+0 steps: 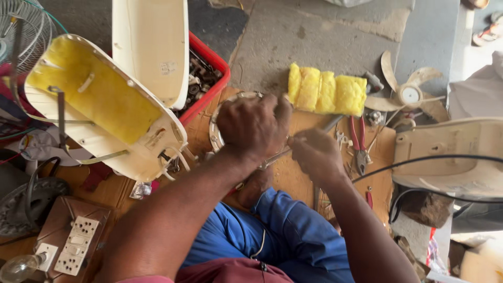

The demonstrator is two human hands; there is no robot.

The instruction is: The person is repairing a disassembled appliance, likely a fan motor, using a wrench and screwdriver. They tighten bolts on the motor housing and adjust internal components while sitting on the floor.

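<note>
On the wooden board (301, 181), the left hand (254, 126) clamps down over a round metal part (216, 133), pinning it steady, while the right hand (314, 154) grips a screwdriver (276, 157) angled in beneath. Pliers (359, 147) and a yellow sponge (327, 93) lie near, within reach.

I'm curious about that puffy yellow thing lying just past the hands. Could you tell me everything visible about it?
The yellow sponge-like pad looks like soft foam, bright yellow, oblong and pinched into four bulging sections side by side. It lies flat across the far edge of the brown wooden work board, next to the grey concrete floor. The left hand sits right beside its near-left end; whether they touch cannot be told. Red-handled pliers lie just below its right end.
</note>
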